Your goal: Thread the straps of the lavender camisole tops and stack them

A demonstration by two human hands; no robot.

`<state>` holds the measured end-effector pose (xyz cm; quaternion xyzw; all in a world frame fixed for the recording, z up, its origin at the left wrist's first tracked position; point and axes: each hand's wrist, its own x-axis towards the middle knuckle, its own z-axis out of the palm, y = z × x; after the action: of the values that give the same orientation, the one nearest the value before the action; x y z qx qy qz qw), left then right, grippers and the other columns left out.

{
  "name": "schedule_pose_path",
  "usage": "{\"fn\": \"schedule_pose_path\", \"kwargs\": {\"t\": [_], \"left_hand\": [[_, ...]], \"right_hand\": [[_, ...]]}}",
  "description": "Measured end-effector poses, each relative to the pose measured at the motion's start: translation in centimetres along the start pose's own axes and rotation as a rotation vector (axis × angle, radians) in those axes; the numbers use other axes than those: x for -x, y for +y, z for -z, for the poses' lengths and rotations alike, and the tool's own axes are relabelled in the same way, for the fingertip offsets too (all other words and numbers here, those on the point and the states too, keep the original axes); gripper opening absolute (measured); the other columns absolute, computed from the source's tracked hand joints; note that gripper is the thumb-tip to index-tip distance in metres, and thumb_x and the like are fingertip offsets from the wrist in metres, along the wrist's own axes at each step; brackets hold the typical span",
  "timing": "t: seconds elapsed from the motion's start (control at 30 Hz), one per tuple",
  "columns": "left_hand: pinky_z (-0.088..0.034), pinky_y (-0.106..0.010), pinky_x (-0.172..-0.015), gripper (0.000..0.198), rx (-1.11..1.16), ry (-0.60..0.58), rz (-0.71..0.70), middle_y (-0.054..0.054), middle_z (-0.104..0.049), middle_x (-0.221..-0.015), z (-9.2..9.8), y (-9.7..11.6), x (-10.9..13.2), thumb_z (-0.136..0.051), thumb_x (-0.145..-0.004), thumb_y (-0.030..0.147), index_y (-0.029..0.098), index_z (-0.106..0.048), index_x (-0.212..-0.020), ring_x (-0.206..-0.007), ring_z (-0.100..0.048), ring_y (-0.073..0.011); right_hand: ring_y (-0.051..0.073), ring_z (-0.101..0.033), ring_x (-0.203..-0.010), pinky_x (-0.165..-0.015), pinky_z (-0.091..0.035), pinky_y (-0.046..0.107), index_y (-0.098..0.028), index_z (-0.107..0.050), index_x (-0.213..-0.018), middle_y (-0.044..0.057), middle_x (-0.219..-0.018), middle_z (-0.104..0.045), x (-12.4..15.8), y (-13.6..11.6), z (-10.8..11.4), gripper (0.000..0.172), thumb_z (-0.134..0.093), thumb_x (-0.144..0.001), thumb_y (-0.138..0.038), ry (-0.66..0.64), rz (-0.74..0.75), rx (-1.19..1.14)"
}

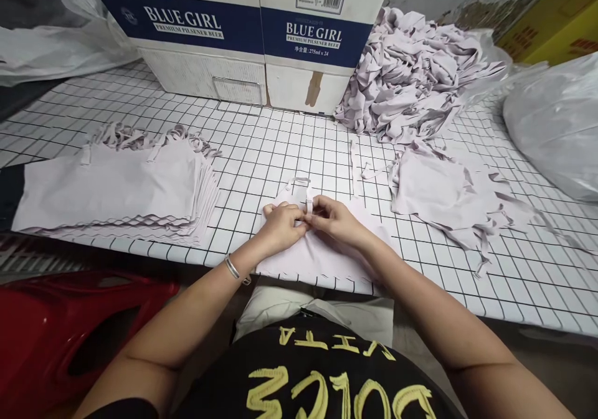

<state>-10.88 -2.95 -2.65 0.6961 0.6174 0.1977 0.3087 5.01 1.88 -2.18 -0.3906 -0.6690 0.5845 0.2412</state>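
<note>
White, black-gridded sheeting covers the worktop (243, 164). A boxy cardboard Blue Girl carton (200, 73) stands toward its far edge, beside a crumpled heap of pale-pink fabric (411, 76). Flat, layered strapped pieces (112, 182) lie by the near edge's left end. At that edge's middle, a smooth garment (299, 258) has its narrow strap (309, 203) pinched in the right hand's (340, 221) grip; the left hand's (279, 227) fingertips meet there, their hold unclear.

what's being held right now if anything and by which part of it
A pale pink garment, by its narrow strap: the right grip pinches it. The left grip is right beside it, but its exact hold is hidden.
</note>
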Motion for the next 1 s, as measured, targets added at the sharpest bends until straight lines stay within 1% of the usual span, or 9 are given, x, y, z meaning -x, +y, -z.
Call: {"fn": "schedule_pose_path", "kwargs": {"t": [0.2,0.27,0.37,0.47,0.57,0.67,0.73,0.87,1.0], "left_hand": [[-0.025,-0.046,-0.095,0.029,-0.095,-0.087,0.032,-0.006,-0.068,-0.104,2.2,-0.5,1.0,-0.067,-0.079,0.044,0.021,-0.067,-0.096,-0.107,-0.052,-0.0295],[-0.025,-0.046,-0.098,0.035,-0.123,-0.163,0.084,-0.005,-0.067,-0.106,4.1,-1.0,1.4,-0.068,-0.077,0.045,0.023,-0.064,-0.103,-0.108,-0.052,-0.0300],[-0.028,-0.044,-0.101,0.035,-0.125,-0.276,0.072,-0.004,-0.065,-0.116,6.5,-1.7,1.9,-0.062,-0.080,0.032,0.025,-0.058,-0.114,-0.112,-0.052,-0.0278],[-0.028,-0.046,-0.105,0.050,-0.220,-0.152,-0.025,-0.006,-0.056,-0.133,6.7,-2.7,3.4,-0.053,-0.083,0.019,0.026,-0.047,-0.132,-0.126,-0.046,-0.0274],[-0.018,-0.051,-0.113,0.060,-0.379,-0.070,-0.234,-0.008,-0.039,-0.151,5.5,-4.2,6.9,-0.051,-0.091,0.030,0.029,-0.031,-0.148,-0.140,-0.031,-0.0288],[-0.007,-0.055,-0.116,0.073,-0.460,-0.211,-0.434,-0.006,-0.026,-0.158,5.0,-5.8,10.3,-0.055,-0.089,0.052,0.033,-0.024,-0.151,-0.145,-0.021,-0.0313],[-0.001,-0.058,-0.116,0.070,-0.481,-0.226,-0.450,-0.005,-0.030,-0.156,5.3,-5.8,10.8,-0.052,-0.090,0.056,0.032,-0.027,-0.151,-0.145,-0.023,-0.0316],[0.002,-0.055,-0.118,0.056,-0.411,-0.197,-0.621,-0.005,-0.037,-0.152,3.4,-1.1,6.7,-0.041,-0.096,0.052,0.027,-0.038,-0.146,-0.144,-0.026,-0.0260],[-0.004,-0.051,-0.120,0.071,-0.331,-0.376,-0.910,-0.005,-0.024,-0.158,-2.4,4.8,1.4,-0.036,-0.092,0.064,0.022,-0.031,-0.150,-0.148,-0.015,-0.0253]], "right_hand": [[0.015,-0.061,-0.078,-0.070,-0.049,0.028,-0.015,-0.059,-0.091,0.007,-0.089,-0.067,-5.3,-2.8,1.0,0.021,-0.068,-0.074,-0.021,-0.051,-0.214,-0.494],[0.016,-0.063,-0.083,-0.075,-0.051,0.030,-0.015,-0.061,-0.088,0.010,-0.096,-0.069,-7.4,-3.2,1.6,0.014,-0.066,-0.075,-0.019,-0.060,-0.233,-0.421],[0.020,-0.064,-0.086,-0.082,-0.051,0.037,-0.016,-0.063,-0.093,0.010,-0.095,-0.070,-7.8,-3.0,2.7,0.015,-0.064,-0.079,-0.021,0.094,-0.189,0.027],[0.025,-0.061,-0.104,-0.094,-0.046,0.045,-0.020,-0.063,-0.112,0.010,-0.111,-0.068,-3.0,-1.7,4.0,0.027,-0.060,-0.086,-0.030,0.313,0.094,0.511],[0.029,-0.043,-0.133,-0.109,-0.034,0.051,-0.027,-0.047,-0.139,0.009,-0.144,-0.049,5.6,1.1,4.9,0.048,-0.052,-0.093,-0.039,0.242,0.358,0.770],[0.030,-0.035,-0.140,-0.113,-0.027,0.053,-0.031,-0.038,-0.145,0.006,-0.150,-0.042,12.9,3.7,5.5,0.058,-0.054,-0.091,-0.045,-0.023,0.343,0.937],[0.028,-0.046,-0.131,-0.107,-0.037,0.047,-0.029,-0.049,-0.137,0.007,-0.140,-0.054,14.5,4.4,6.3,0.048,-0.053,-0.092,-0.044,0.034,0.260,0.901],[0.023,-0.062,-0.091,-0.082,-0.047,0.037,-0.020,-0.066,-0.089,0.009,-0.093,-0.069,8.9,3.3,9.1,0.032,-0.047,-0.092,-0.045,0.539,-0.043,0.779],[0.027,-0.059,-0.088,-0.082,-0.040,0.041,-0.019,-0.060,-0.067,0.007,-0.082,-0.067,0.6,1.5,9.9,0.038,-0.063,-0.075,-0.056,0.481,-0.308,0.900]]}}
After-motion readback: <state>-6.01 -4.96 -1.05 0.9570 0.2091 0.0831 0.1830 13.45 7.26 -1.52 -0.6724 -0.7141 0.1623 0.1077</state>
